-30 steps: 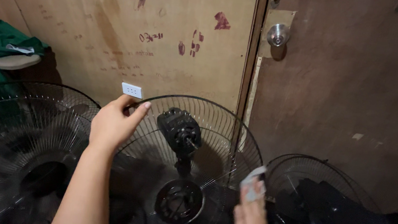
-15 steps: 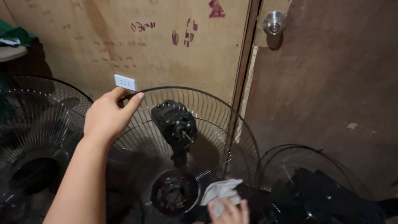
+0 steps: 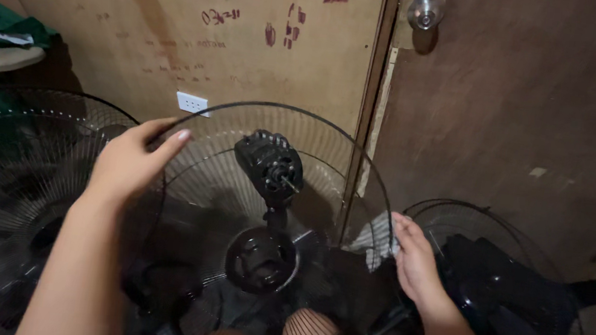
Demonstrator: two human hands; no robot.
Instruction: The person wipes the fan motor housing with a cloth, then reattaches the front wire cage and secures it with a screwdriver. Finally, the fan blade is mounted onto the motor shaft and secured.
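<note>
We look down from a head-worn camera at a black wire fan guard (image 3: 325,193), a round dished cage in the centre of the frame, held between our two bare hands. Our left hand (image 3: 128,162) is at centre left, its grip closed over the guard's outer ring with the fingers curled across the wire. Our right hand (image 3: 414,257) is at centre right, its grip closed on the opposite side of the ring, with a pale cloth (image 3: 376,241) bunched against the wire beside it; whether the fingers pinch the cloth as well we cannot tell. The guard stands nearly upright, its open face turned toward us and slightly upward. Being round, it has no long side, so its axis runs through the hub from us toward the wall. Behind the wires sits the bare fan motor (image 3: 269,165) with its short shaft pointing at us, above a round black hub piece (image 3: 260,259) lower in the frame. To handle this well, we judge both hands should keep opposite points on the ring so the cage stays level and does not twist, with the wires kept clear of the shaft. A second fan (image 3: 1,176) fills the left of the frame, and a third (image 3: 495,290) lies at lower right. Behind are a plywood wall (image 3: 179,24) with a white socket (image 3: 192,104) and a brown door (image 3: 533,105) with a metal knob (image 3: 425,10).
</note>
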